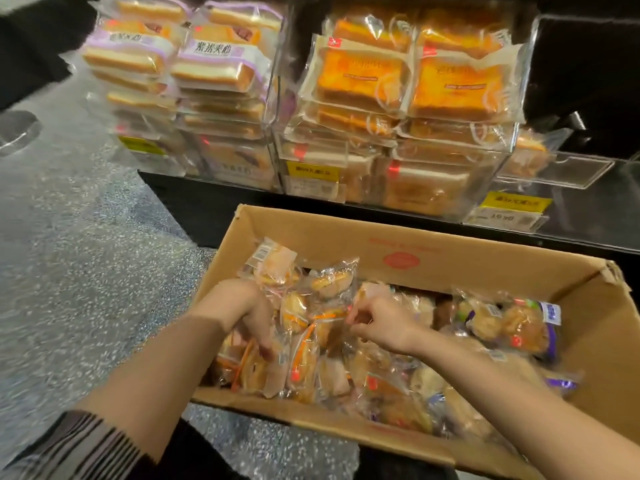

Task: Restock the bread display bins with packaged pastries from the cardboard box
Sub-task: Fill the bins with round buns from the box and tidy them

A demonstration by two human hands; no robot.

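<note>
- Both hands dig in the cardboard box (450,268).
- Left hand (242,313) grabs orange-striped packs (304,341); right hand (384,323) pinches one.
- Next, I think: lift them to the bins (512,140) behind the box.

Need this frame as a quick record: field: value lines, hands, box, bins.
left hand: inside the box, fingers curled round clear pastry packets
right hand: inside the box, pinching the same cluster of packets
cardboard box: open, on the floor before the display, filled with packaged pastries
left bin: stacked purple-trimmed sandwich bread packs
middle bin: stacked orange toast packs
right bin: nearly empty
price tags: yellow, on bin fronts
</note>
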